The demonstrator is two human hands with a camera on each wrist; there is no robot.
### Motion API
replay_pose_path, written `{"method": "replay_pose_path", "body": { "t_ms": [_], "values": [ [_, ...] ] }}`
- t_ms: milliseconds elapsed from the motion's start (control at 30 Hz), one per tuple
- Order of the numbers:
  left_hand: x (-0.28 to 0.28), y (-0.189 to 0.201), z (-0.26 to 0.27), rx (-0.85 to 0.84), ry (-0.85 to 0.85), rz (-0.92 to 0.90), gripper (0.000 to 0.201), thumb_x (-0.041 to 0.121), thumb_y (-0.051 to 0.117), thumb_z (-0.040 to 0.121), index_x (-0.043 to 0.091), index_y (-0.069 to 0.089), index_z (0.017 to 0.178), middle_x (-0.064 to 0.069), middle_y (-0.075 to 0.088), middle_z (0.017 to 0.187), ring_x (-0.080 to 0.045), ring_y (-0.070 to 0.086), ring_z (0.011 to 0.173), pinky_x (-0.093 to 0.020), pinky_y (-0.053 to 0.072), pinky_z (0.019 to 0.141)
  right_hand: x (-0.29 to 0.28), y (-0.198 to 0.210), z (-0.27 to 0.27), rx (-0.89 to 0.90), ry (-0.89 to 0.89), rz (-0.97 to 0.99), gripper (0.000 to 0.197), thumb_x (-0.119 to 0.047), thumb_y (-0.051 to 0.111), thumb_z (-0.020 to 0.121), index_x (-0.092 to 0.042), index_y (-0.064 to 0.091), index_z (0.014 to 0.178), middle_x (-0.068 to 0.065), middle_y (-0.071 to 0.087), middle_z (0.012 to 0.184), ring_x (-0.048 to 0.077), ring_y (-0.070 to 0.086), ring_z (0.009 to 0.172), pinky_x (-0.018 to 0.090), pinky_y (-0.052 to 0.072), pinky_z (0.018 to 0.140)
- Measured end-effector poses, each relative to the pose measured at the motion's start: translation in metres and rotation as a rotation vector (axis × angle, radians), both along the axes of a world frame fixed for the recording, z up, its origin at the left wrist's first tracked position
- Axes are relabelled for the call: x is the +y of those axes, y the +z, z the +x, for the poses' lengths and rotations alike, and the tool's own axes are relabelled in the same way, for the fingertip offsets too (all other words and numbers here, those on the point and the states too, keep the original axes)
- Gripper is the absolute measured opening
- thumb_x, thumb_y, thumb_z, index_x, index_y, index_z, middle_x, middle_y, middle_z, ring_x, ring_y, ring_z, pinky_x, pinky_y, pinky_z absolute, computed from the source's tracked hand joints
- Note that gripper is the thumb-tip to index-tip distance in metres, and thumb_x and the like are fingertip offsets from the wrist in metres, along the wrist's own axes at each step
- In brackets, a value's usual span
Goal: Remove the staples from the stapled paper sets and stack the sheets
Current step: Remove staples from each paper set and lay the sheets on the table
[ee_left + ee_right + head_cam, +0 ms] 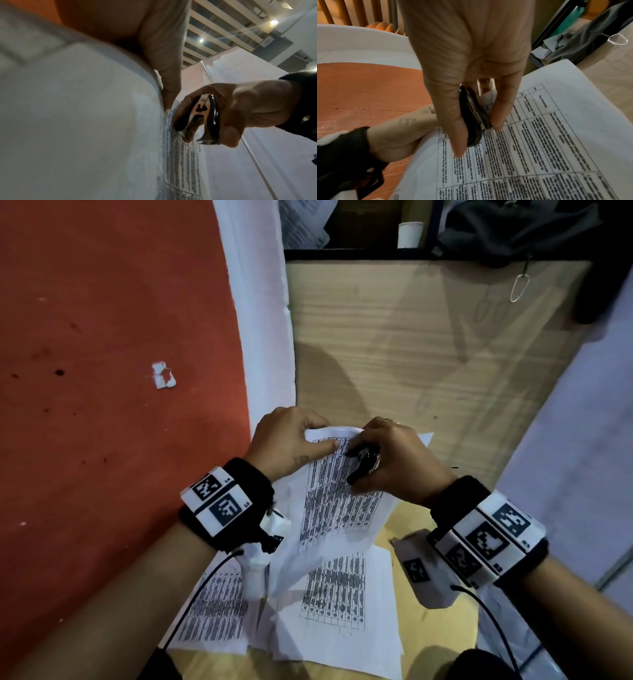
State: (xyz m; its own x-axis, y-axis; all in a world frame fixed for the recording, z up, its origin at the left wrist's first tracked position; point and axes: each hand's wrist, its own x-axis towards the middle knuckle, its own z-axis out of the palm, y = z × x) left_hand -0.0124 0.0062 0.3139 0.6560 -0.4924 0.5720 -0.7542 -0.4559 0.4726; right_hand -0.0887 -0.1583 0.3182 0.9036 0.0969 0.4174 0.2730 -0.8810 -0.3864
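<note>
The left hand (291, 436) is pinching the stapled paper set (339, 501) at its top corner; beside it, the right hand (394, 460) is squeezing a staple remover (361, 462), apparently against the page.

A white paper cup (410, 234) is standing beyond the desk (394, 337); a crumpled scrap (163, 375) is lying on the red floor (102, 337).

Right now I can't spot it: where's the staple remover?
In the head view, the staple remover is pinched in the right hand, at the held paper set's top corner.
</note>
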Motion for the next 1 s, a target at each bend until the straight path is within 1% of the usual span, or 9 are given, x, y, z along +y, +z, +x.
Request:
{"method": "replay_pose_path", "body": {
  "t_ms": [133, 233, 300, 367, 467, 700, 833, 867, 1000],
  "values": [
    [-0.003, -0.002, 0.001, 0.011, 0.011, -0.041, 0.032, 0.041, 0.062, 0.067, 0.015, 0.075, 0.082, 0.019, 0.057, 0.069, -0.010, 0.056, 0.073, -0.023, 0.036, 0.066, 0.001, -0.002, 0.000, -0.015, 0.012, 0.010, 0.047, -0.017, 0.087, 0.052, -0.013, 0.070, 0.096, 0.001, 0.051, 0.097, 0.017, 0.054, 0.084, 0.027, 0.043, 0.077],
    [-0.002, -0.003, 0.003, 0.064, 0.020, -0.077, 0.024, 0.039, 0.066, 0.065, 0.019, 0.074, 0.076, 0.011, 0.064, 0.065, -0.016, 0.061, 0.068, -0.030, 0.046, 0.065, 0.001, -0.009, 0.000, -0.117, 0.027, 0.102, 0.045, -0.012, 0.086, 0.054, -0.010, 0.069, 0.096, 0.000, 0.046, 0.105, 0.018, 0.056, 0.086, 0.029, 0.046, 0.080],
    [-0.002, -0.003, 0.005, 0.101, 0.022, -0.089, 0.023, 0.039, 0.067, 0.064, 0.018, 0.073, 0.072, 0.007, 0.062, 0.058, -0.013, 0.057, 0.060, -0.029, 0.044, 0.062, 0.001, -0.016, 0.001, -0.236, 0.022, 0.103, 0.042, -0.012, 0.083, 0.057, -0.009, 0.066, 0.096, 0.002, 0.044, 0.113, 0.020, 0.059, 0.083, 0.034, 0.050, 0.076],
    [-0.001, -0.003, 0.007, 0.140, 0.012, -0.107, 0.020, 0.038, 0.068, 0.063, 0.019, 0.072, 0.068, 0.010, 0.056, 0.050, -0.005, 0.049, 0.054, -0.026, 0.038, 0.058, 0.003, -0.022, 0.002, -0.339, 0.034, 0.079, 0.039, -0.014, 0.078, 0.060, -0.008, 0.064, 0.097, 0.007, 0.048, 0.118, 0.022, 0.061, 0.079, 0.039, 0.053, 0.068],
    [-0.002, -0.003, 0.006, 0.189, -0.016, -0.145, 0.022, 0.036, 0.069, 0.065, 0.015, 0.072, 0.070, 0.006, 0.054, 0.053, -0.004, 0.046, 0.055, -0.026, 0.035, 0.059, 0.005, -0.026, 0.006, -0.452, 0.084, 0.069, 0.039, -0.013, 0.071, 0.061, -0.005, 0.064, 0.099, 0.010, 0.057, 0.109, 0.029, 0.063, 0.083, 0.045, 0.055, 0.063],
    [-0.002, -0.002, 0.005, 0.220, -0.087, -0.195, 0.031, 0.038, 0.072, 0.067, 0.007, 0.071, 0.071, 0.001, 0.047, 0.057, -0.006, 0.042, 0.058, -0.027, 0.032, 0.059, 0.009, -0.025, 0.008, -0.583, 0.097, -0.014, 0.040, -0.007, 0.069, 0.061, 0.000, 0.066, 0.100, 0.015, 0.063, 0.102, 0.034, 0.064, 0.086, 0.042, 0.055, 0.059],
    [-0.001, -0.003, 0.005, 0.220, -0.100, -0.204, 0.021, 0.034, 0.076, 0.070, 0.017, 0.068, 0.061, 0.009, 0.045, 0.049, 0.000, 0.040, 0.053, -0.025, 0.031, 0.056, 0.013, -0.025, 0.007, -0.626, 0.095, -0.066, 0.039, -0.006, 0.069, 0.061, 0.000, 0.066, 0.099, 0.014, 0.064, 0.100, 0.032, 0.065, 0.084, 0.036, 0.055, 0.058],
    [-0.002, -0.004, 0.005, 0.224, -0.102, -0.210, 0.023, 0.037, 0.075, 0.068, 0.017, 0.067, 0.060, 0.009, 0.045, 0.049, -0.001, 0.041, 0.053, -0.025, 0.031, 0.057, 0.014, -0.024, 0.007, -0.634, 0.090, -0.081, 0.038, -0.006, 0.069, 0.061, -0.001, 0.067, 0.098, 0.014, 0.065, 0.099, 0.032, 0.064, 0.083, 0.034, 0.055, 0.058],
    [-0.002, -0.004, 0.004, 0.251, -0.101, -0.235, 0.050, 0.054, 0.067, 0.059, 0.005, 0.068, 0.068, 0.001, 0.048, 0.057, -0.006, 0.043, 0.058, -0.028, 0.033, 0.060, 0.016, -0.023, 0.008, -0.662, 0.073, -0.110, 0.033, -0.005, 0.069, 0.060, -0.001, 0.068, 0.093, 0.013, 0.065, 0.095, 0.031, 0.064, 0.083, 0.033, 0.053, 0.054]
  ]
}}
